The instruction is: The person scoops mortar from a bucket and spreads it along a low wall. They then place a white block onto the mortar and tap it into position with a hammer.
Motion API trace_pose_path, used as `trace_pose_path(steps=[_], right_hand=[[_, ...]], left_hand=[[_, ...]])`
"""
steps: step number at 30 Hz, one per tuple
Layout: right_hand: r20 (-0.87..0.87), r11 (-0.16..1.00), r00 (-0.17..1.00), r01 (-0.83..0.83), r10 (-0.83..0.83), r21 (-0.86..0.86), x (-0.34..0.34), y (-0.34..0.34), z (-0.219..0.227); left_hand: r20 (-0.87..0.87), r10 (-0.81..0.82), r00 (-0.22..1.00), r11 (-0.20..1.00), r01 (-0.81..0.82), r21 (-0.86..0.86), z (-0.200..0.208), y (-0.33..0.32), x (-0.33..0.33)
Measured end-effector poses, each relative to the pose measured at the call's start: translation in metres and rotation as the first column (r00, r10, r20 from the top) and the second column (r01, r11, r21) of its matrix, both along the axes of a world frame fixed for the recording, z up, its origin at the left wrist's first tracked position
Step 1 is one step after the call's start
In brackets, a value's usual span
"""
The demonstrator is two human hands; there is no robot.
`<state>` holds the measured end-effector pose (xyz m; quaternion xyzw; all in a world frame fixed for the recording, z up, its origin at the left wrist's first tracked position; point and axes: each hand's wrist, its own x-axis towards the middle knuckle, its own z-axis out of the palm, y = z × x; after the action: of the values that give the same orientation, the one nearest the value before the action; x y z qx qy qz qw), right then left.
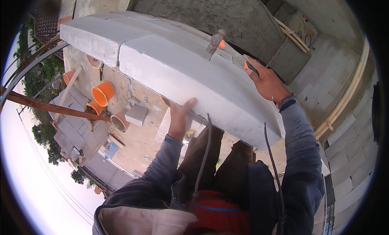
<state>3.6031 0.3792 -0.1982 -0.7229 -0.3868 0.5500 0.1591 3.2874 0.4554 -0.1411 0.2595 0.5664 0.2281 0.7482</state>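
Observation:
A wall of white-grey lightweight blocks [182, 75] runs diagonally in front of me, with a joint showing between the blocks at its left part. My right hand [268, 82] is closed round the handle of a hammer [216, 44], over the far right part of the wall. The hammer's head is dusty grey metal, and its handle shows orange and black. Against the wall's near edge rests my left hand [181, 116], its thumb stretched up and apart from the fingers. Something small and orange shows by its fingertips; I cannot tell what it is.
Below, to the left, stand orange buckets [103, 93] and a loose grey block [136, 114]. A rusty metal bar [56, 109] crosses the left side. Pale pipes [344, 93] run along the right. Two dark cords [206, 154] hang before me.

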Motion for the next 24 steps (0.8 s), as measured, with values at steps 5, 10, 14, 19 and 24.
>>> trace_pose_path(steps=[5, 10, 14, 19, 24], right_hand=[[-0.034, 0.942, 0.946, 0.316, -0.321, -0.114, -0.010, 0.038, 0.013], [0.042, 0.988, 0.987, -0.151, 0.152, -0.032, -0.020, 0.022, 0.004], [0.014, 0.999, 0.999, 0.053, -0.053, -0.008, 0.006, 0.023, 0.010], [0.104, 0.962, 0.958, 0.271, -0.266, -0.037, 0.018, -0.007, 0.033], [0.021, 0.971, 0.985, -0.164, 0.170, -0.176, 0.006, -0.038, 0.049]], left_hand=[[0.019, 0.041, 0.999, 0.999, -0.040, -0.025, 0.000, 0.004, 0.003], [-0.046, 0.026, 0.999, 1.000, -0.025, 0.011, -0.002, 0.003, 0.004], [-0.049, -0.020, 0.999, 0.997, 0.023, 0.067, -0.004, 0.002, 0.002], [-0.038, 0.018, 0.999, 0.999, -0.017, 0.037, 0.000, 0.001, 0.002], [-0.050, 0.006, 0.999, 0.999, -0.003, 0.044, -0.002, -0.001, 0.003]])
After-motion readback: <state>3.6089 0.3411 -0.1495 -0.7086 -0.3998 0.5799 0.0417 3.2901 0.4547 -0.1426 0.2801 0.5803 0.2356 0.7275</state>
